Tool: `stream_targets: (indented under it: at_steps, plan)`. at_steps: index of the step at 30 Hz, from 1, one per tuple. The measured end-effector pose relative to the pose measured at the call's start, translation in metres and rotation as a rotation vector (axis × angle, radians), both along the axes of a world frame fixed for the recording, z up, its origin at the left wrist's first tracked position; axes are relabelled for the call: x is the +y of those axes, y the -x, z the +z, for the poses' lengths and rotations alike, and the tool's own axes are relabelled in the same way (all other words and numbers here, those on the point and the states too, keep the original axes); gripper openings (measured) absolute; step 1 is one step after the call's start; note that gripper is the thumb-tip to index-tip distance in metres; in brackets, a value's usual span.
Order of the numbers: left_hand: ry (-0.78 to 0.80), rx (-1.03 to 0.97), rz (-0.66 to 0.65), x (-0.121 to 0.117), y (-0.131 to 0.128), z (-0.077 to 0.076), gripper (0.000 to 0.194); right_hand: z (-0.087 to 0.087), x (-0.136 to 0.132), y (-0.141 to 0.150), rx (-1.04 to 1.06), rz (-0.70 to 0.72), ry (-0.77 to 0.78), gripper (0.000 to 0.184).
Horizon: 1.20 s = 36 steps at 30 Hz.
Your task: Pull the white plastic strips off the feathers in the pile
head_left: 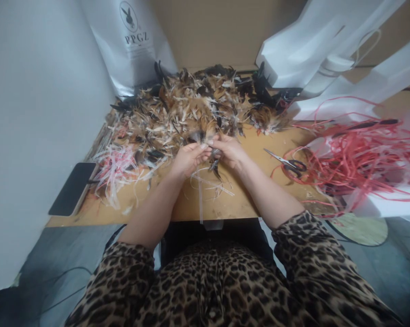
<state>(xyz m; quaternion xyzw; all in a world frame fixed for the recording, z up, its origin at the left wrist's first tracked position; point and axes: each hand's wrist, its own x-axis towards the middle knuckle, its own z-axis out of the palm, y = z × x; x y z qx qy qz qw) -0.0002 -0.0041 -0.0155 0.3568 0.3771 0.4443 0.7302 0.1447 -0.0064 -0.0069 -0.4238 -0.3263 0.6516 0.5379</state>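
My left hand (pixel 192 158) and my right hand (pixel 229 151) meet over the front of a wooden table (pixel 239 200). Both are closed, thumbs and fingertips pinching a small bunch of feathers (pixel 202 135), brown and dark. A few dark feather tips poke out below, between the palms. Just behind my fingers rises a big heap of brown, white and black feathers (pixel 191 97). Thin white strips (pixel 200 195) lie beneath my hands, and one hangs over the table's front edge. Exactly how the fingers split their grip on the bunch is too small to see.
Scissors (pixel 288 162) lie right of my hands, beside a tangled pile of red strips (pixel 358 159). A phone (pixel 73 188) rests at the left edge, near pink and white strips (pixel 114 168). Behind stand a printed white bag (pixel 133 59) and white foam-like pieces (pixel 289 50).
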Motion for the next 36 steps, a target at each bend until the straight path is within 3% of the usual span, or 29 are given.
stream_targets:
  at_steps: [8,19,27,32,36]
  plan:
    - [-0.046,0.067,0.016,0.000,-0.001,-0.001,0.011,-0.001,-0.001,0.002,-0.029,-0.020,-0.010,0.045]
    - [-0.032,0.017,0.109,0.001,0.004,0.005,0.011,0.008,0.000,-0.012,0.025,0.112,0.021,0.048]
    - [-0.004,0.018,0.048,-0.001,0.000,0.001,0.016,0.005,-0.001,-0.003,-0.026,0.042,-0.001,0.050]
    - [0.010,-0.013,0.035,-0.002,-0.002,0.002,0.009,0.001,-0.001,0.002,-0.055,-0.031,-0.018,0.048]
    - [0.021,0.001,0.037,-0.004,-0.003,0.006,0.005,0.000,-0.002,0.004,-0.058,-0.012,-0.032,0.050]
